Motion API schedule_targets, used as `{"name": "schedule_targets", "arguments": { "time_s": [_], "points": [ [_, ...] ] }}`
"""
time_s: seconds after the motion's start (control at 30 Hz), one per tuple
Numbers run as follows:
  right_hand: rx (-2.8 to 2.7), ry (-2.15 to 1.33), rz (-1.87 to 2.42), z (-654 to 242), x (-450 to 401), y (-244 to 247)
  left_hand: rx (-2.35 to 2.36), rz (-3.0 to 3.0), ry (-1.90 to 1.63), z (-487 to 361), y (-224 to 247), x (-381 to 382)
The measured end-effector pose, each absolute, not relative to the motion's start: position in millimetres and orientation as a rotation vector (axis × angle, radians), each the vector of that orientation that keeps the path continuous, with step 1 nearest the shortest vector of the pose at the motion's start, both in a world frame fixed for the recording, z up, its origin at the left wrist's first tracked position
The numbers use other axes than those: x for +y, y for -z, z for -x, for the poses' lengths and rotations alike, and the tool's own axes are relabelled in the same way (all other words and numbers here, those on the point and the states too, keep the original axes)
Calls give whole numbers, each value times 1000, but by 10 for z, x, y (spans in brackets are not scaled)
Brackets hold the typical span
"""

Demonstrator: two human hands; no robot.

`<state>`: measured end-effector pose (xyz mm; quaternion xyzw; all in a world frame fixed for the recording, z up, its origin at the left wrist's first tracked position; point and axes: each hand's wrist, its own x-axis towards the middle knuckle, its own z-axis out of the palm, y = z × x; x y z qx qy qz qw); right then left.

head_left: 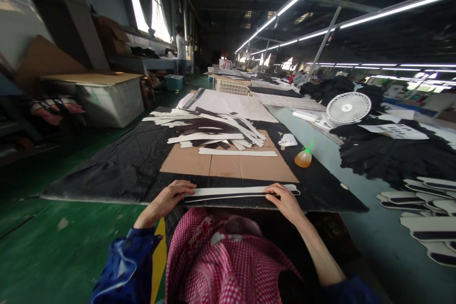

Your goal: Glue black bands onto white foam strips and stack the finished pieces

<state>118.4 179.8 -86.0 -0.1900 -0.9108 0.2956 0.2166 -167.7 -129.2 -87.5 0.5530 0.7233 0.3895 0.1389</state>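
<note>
A long white strip (231, 192) with a black band along it lies near the front edge of the black-covered table (124, 171). My left hand (175, 193) presses its fingers together on the strip's left end. Toward the right end, my right hand (282, 198) has thumb and fingers closed on the same strip. Beyond it, a single white strip (238, 152) rests across a brown cardboard sheet (228, 167). Farther back is a loose heap of white and dark strips (210, 126).
Right of the cardboard stands a small bottle (303, 157) with orange liquid and a green nozzle, near a white scrap (288, 140). A white fan (348, 108), black fabric (388, 152) and more strips (434, 232) are on the right table. A person (181, 50) stands far back.
</note>
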Motion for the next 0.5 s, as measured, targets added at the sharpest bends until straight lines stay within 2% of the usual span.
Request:
{"name": "schedule_targets", "arguments": {
  "time_s": [0.13, 0.3, 0.5],
  "points": [
    [-2403, -970, 608, -1225, 1872, 848, 2089, -1597, -1144, 1656, 848, -1293],
    [-2394, -712, 495, -1063, 1666, 829, 2080, -1605, -1137, 1651, 853, -1295],
    [-2599, -565, 215, -780, 1338, 767, 2073, -1610, -1159, 1658, 867, -1297]
  ]
}}
